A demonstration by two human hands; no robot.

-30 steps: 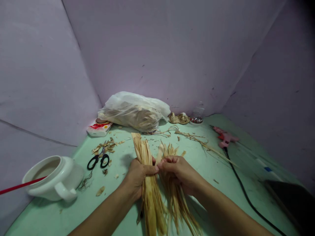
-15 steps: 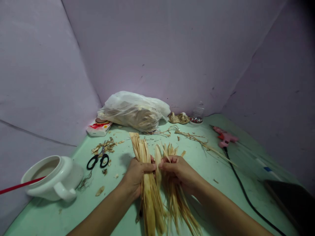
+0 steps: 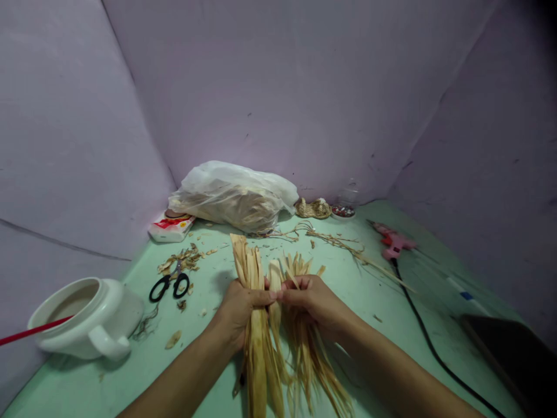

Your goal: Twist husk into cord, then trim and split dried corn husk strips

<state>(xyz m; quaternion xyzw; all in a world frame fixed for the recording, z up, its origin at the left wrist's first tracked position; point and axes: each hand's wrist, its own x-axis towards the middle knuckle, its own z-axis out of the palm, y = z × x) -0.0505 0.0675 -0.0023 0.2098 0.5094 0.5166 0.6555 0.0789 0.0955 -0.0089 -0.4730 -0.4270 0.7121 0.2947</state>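
My left hand is closed around a bundle of wide, dried tan plant-fibre strips, its thumb lying across the front. A thinner, finely split bundle of strips hangs from my right hand, whose fingers are curled. Between the two bundles stands a single broad strip. My thumb tips meet at this strip, apparently pinching it, though the exact hold of each finger is hidden.
Black-handled scissors lie by dry scraps on the left, near a white pot with a red stick. Behind are a plastic bag and a woven piece. On the right lie a pink glue gun and a dark flat object.
My hands have drawn closer, so the thumb tips now touch. The broad strip between them has shifted slightly left and lower. The whole view has moved a little.
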